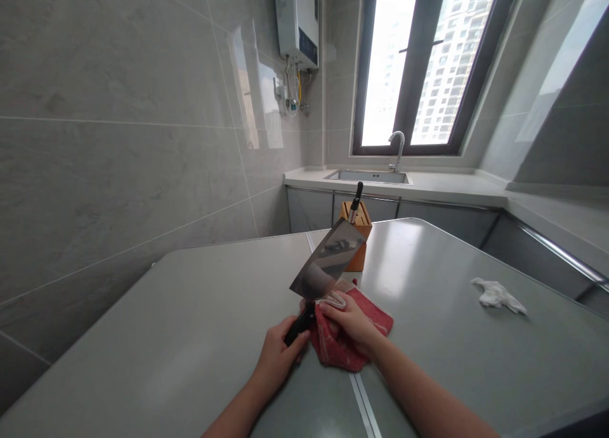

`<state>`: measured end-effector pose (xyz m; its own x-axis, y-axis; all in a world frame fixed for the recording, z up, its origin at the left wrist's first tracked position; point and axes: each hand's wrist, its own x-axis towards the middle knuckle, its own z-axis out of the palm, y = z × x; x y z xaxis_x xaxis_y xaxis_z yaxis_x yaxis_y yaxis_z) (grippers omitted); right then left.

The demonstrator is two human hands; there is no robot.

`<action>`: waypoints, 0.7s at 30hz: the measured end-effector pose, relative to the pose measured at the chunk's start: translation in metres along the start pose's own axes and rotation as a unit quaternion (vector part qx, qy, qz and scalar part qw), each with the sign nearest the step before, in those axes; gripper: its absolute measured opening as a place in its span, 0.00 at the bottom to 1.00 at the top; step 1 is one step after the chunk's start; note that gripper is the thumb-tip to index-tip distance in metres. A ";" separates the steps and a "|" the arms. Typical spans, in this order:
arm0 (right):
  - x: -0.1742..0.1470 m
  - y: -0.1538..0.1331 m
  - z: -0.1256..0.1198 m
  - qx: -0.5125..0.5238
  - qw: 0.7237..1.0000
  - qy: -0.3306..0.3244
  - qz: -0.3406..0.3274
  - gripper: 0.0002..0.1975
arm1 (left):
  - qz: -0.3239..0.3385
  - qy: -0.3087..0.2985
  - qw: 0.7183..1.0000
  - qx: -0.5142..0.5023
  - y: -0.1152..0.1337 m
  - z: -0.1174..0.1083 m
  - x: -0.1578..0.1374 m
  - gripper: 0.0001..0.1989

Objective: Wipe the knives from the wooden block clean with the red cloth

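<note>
A cleaver [328,260] with a broad shiny blade and black handle is tilted up over the table, its blade pointing away and to the right. My left hand [280,349] is closed around the black handle. In my right hand [349,321] is a bunched red cloth [340,352] with a pale edge, pressed near the lower end of the blade by the handle. The cloth hides part of the fingers. Just behind the blade stands a wooden knife block [362,225], partly covered by it, with one black-handled tool [358,194] sticking out of its top.
The pale table [200,298] has a metal seam. A crumpled white tissue [497,295] lies on its right side. Beyond are a counter [447,179] with a sink [368,176] and a faucet [398,148], a window, and a wall-mounted water heater [297,23].
</note>
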<state>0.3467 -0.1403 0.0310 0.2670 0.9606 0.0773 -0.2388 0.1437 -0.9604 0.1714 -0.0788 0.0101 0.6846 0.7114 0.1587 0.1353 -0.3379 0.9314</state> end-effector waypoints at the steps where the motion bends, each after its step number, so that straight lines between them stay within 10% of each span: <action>1: 0.000 0.000 0.000 0.000 1.000 0.002 0.003 0.16 | -0.001 0.001 1.000 -0.002 0.000 0.000 0.000 0.15; 21: 0.009 0.000 -0.007 0.063 0.995 0.079 -0.020 0.18 | -0.021 0.016 0.999 -0.024 -0.004 0.001 0.003 0.19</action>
<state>0.3559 -0.1336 0.0295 0.4202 0.9054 0.0612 -0.3373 0.2184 -0.9157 0.1731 -0.0762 0.0067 0.6559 0.7440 0.1278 0.1295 -0.2776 0.9519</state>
